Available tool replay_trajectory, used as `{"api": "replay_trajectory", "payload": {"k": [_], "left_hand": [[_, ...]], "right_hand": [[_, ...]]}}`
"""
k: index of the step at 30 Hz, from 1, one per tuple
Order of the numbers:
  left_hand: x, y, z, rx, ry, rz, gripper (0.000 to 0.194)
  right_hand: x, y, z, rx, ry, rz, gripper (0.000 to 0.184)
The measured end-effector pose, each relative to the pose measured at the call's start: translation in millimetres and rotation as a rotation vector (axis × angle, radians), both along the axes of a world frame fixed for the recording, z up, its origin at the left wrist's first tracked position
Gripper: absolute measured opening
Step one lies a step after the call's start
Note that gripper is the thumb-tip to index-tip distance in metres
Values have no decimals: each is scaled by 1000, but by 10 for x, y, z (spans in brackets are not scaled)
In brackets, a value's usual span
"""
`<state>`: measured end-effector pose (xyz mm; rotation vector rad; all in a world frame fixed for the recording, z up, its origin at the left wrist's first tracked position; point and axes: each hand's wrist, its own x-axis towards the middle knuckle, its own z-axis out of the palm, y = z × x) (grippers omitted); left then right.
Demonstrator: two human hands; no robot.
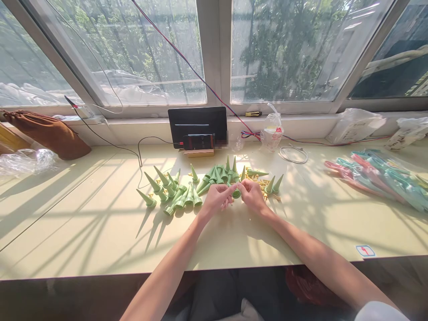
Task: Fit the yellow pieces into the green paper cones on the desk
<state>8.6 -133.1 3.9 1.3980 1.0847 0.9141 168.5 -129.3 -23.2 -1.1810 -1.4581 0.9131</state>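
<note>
My left hand and my right hand meet over the middle of the table, both closed with fingertips pinched together. Whatever lies between the fingertips is too small and covered to make out. Just below them a green piece with a round rim shows; I cannot tell whether it is held or lying there. Green plastic cones stand and lie in a group left of my hands, and more green cones sit behind them. Small yellow pieces are scattered behind and beside my right hand, with two upright green cones near them.
At the back, a phone leans before a black panel. A plastic-wrapped cup and a coiled cable are right of it. Bagged pink and teal items lie far right, a brown pouch far left.
</note>
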Motion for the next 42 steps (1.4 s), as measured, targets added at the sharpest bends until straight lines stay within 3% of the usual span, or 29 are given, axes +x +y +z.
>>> {"api": "replay_trajectory", "payload": {"k": [9, 19, 31, 42], "left_hand": [[1, 19, -61, 58, -8, -11, 47], [9, -12, -15, 175, 92, -18, 42], [-12, 61, -181, 573, 308, 52, 18], [-75, 140, -326, 1056, 520, 54, 14]], "right_hand": [[13, 17, -23, -14, 12, 8, 41], [27, 12, -9, -24, -31, -32, 37], [45, 59, -59, -5, -58, -77, 36], [36, 50, -55, -23, -45, -72, 33]]}}
